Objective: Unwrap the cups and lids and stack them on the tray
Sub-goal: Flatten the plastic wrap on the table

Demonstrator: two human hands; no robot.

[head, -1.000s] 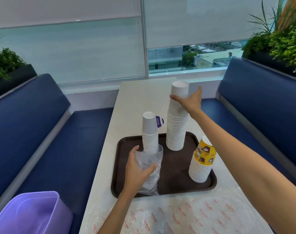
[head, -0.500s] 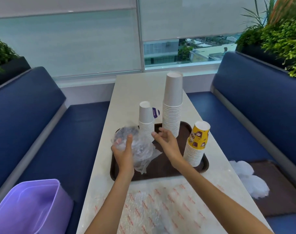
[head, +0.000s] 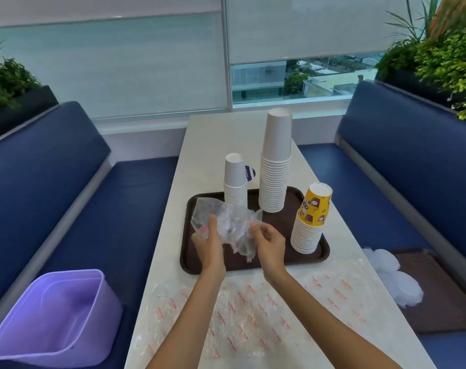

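In the head view, a crumpled clear wrapper [head: 230, 222] was held over the near left part of the brown tray [head: 282, 233] on the tabletop [head: 213, 145]. It was gripped by the left hand [head: 209, 246], whose thumb was laid on its front while the other fingers were hidden behind it. Its right edge was pinched by the curled fingers [head: 256, 230] of the right hand [head: 269, 243]. Three upturned stacks were seen on the tray: a short white stack [head: 235, 182], a tall white stack [head: 275, 166] and a yellow printed stack [head: 310, 219]. White lids [head: 402, 286] lay on a second tray [head: 439, 302].
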